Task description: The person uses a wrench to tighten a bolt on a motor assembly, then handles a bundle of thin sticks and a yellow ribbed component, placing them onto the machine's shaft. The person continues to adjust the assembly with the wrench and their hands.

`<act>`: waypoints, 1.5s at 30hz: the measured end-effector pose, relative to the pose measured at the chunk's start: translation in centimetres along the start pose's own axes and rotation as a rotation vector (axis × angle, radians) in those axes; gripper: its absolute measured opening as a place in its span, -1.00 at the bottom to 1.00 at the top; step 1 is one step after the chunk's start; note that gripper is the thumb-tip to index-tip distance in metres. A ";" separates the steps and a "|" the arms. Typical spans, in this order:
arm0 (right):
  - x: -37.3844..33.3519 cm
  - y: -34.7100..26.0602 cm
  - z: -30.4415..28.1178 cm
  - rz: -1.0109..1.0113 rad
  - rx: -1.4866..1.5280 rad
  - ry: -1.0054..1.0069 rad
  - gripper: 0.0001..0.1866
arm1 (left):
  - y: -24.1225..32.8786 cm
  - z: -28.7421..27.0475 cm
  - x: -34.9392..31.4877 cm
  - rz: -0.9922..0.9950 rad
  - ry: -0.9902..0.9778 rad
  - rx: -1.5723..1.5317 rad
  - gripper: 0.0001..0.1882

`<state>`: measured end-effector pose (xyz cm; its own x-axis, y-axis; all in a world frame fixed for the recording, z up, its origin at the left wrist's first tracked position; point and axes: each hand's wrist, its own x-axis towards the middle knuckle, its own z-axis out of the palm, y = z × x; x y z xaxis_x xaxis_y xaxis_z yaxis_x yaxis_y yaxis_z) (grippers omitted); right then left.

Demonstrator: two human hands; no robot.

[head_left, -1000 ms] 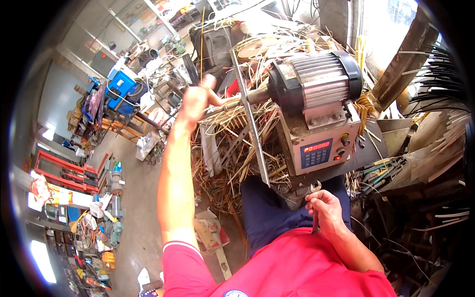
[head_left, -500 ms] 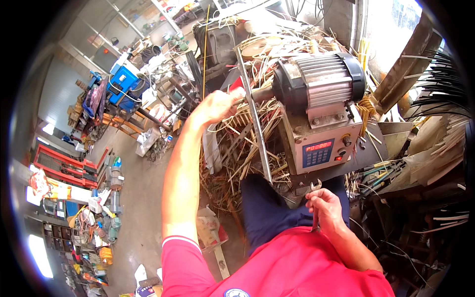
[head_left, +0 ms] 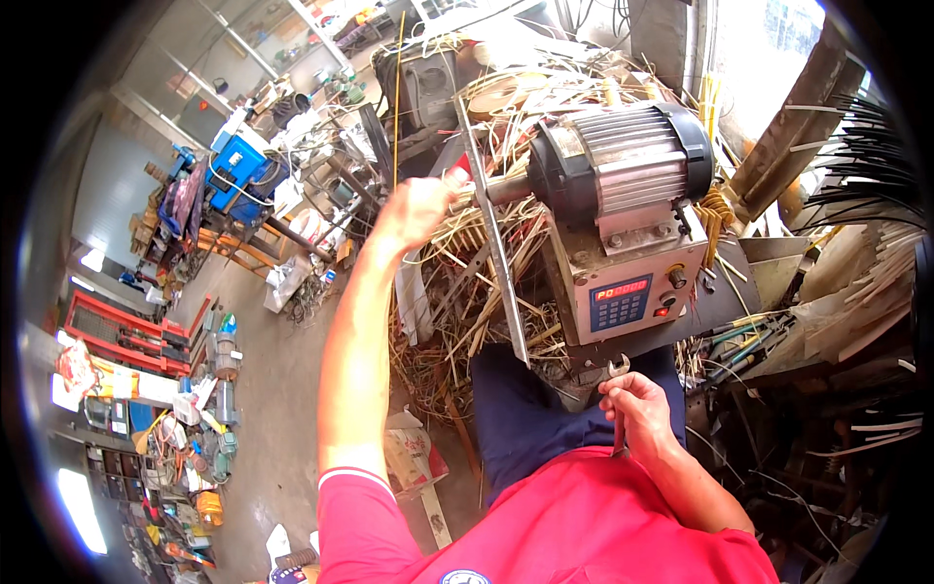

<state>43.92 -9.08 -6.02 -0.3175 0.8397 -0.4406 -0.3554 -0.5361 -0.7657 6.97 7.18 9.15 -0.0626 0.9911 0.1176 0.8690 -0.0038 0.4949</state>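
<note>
An electric motor [head_left: 637,161] with a ribbed silver body and black ends sits on a grey control box [head_left: 632,297]. Its shaft [head_left: 508,188] points left, through a long flat metal bar [head_left: 498,253]. My left hand [head_left: 418,209], arm stretched out, is closed around the shaft's end on the bar's left side; the fingers hide exactly what they grip there. Something red shows just beyond the fingertips. Close to my body, my right hand [head_left: 637,404] is closed on an open-end wrench [head_left: 618,367], jaw up, below the control box.
Cut cane-like strips [head_left: 467,321] lie heaped under and behind the bar. Several hand tools [head_left: 744,350] lie right of the box. Bundled black strips [head_left: 871,170] jut in at far right. A blue machine [head_left: 236,170] and red metal frame [head_left: 126,331] stand across the floor at left.
My left hand has turned slightly at the shaft end, and the bar appears shifted a little left with the whole view. My right hand keeps the wrench in the same place.
</note>
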 end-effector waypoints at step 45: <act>-0.2 0.0 0.9 0.005 -0.012 0.018 -0.94 | 2.3 -3.4 -0.4 0.033 -0.089 -0.318 0.07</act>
<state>43.18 -9.27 -5.49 -0.3033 0.8386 -0.4525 -0.3431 -0.5391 -0.7692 7.32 6.35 13.19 0.0182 0.9975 0.0687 0.6724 -0.0631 0.7375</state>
